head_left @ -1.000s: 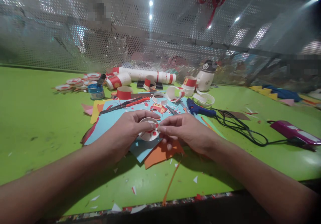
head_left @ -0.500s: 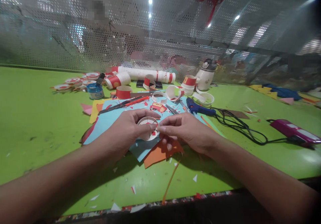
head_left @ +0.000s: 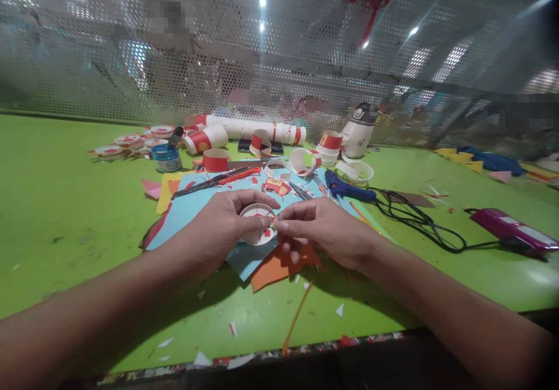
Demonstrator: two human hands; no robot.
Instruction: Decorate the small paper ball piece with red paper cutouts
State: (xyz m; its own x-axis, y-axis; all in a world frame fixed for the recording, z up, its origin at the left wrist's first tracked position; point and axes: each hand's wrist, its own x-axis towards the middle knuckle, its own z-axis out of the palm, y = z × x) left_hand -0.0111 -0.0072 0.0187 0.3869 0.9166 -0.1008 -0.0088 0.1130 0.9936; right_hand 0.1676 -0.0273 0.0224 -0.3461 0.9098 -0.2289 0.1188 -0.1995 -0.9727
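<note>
A: Where does the white paper disc (head_left: 257, 237) lie?

B: Between the two hands, above the blue sheet (head_left: 183, 221) and near the orange sheet (head_left: 279, 270), over the green surface (head_left: 87, 215). It is round, so it has no long axis; its decorated face is towards the camera.

A: Which hand is nearer?

B: Both are at it. The left hand (head_left: 225, 221) grips it from the left, thumb across the face, fingers behind the far rim. The right hand (head_left: 325, 227) comes in from the other side, thumb and forefinger drawn narrow at the right rim. I can't tell whether they pinch the disc or some small piece there.

A: Anything different from a second ago?

B: Very little. Both hands keep nearly the same pose. A bit more red seems to show above the left thumb, and the whole view sits a touch differently.
</note>
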